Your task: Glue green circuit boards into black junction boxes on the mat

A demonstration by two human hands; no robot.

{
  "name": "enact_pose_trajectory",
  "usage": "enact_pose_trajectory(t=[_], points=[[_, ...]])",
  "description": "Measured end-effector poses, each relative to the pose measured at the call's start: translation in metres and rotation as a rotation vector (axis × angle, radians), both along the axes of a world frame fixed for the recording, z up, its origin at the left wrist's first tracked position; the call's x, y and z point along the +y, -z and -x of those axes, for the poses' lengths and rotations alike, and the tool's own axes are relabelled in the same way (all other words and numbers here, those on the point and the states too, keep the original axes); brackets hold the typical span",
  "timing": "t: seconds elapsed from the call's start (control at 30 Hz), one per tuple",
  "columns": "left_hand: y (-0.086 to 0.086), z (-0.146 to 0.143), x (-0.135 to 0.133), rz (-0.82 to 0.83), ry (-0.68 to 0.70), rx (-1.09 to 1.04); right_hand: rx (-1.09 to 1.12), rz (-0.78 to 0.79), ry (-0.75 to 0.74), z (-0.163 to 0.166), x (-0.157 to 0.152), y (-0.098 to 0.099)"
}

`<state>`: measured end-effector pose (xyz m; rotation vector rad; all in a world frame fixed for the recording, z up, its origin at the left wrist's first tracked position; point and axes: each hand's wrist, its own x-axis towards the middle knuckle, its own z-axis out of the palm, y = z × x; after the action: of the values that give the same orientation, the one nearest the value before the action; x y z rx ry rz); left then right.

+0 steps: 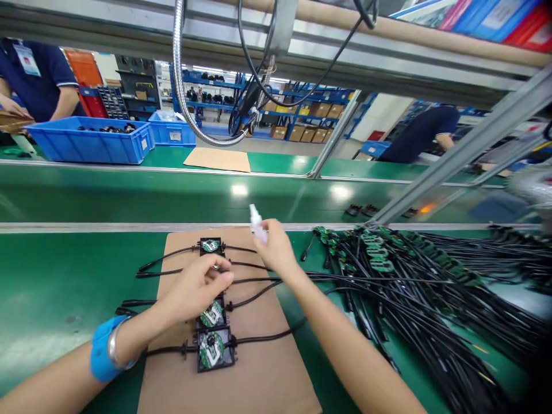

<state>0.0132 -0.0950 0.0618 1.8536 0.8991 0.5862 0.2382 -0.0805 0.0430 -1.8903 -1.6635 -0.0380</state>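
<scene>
My left hand (196,287), with a blue wristband, hovers over a row of black junction boxes with green circuit boards (211,348) lying on a brown cardboard sheet (254,368). Its fingers are pinched on a small part I cannot make out. My right hand (276,247) is closed round a small white bottle (257,223), held at the cardboard's far edge beside the farthest box (210,246). Black cables run out from each box to both sides.
A large heap of black cables with green boards (409,276) lies to the right on the green bench. Across the conveyor belt (172,195) stand blue bins (90,138) and a cardboard piece (218,159). Two other people work at the far side. A flexible metal hose (181,86) hangs overhead.
</scene>
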Motion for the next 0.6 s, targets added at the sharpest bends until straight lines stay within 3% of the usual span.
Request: enact_pose_trajectory(t=[0.13, 0.23, 0.33, 0.5, 0.6], points=[[0.009, 0.050, -0.021, -0.136, 0.068, 0.228, -0.004, 0.136, 0.206, -0.061, 0.038, 0.010], [0.025, 0.081, -0.039, -0.290, 0.081, 0.327, -0.017, 0.188, 0.201, -0.070, 0.030, 0.015], [0.044, 0.093, -0.051, -0.379, 0.099, 0.421, -0.028, 0.210, 0.009, -0.047, -0.011, 0.021], [0.067, 0.088, -0.055, -0.416, 0.151, 0.505, 0.044, 0.276, -0.626, 0.016, -0.103, 0.046], [0.067, 0.090, -0.059, -0.437, 0.157, 0.443, 0.073, 0.251, -0.709, 0.034, -0.131, 0.057]])
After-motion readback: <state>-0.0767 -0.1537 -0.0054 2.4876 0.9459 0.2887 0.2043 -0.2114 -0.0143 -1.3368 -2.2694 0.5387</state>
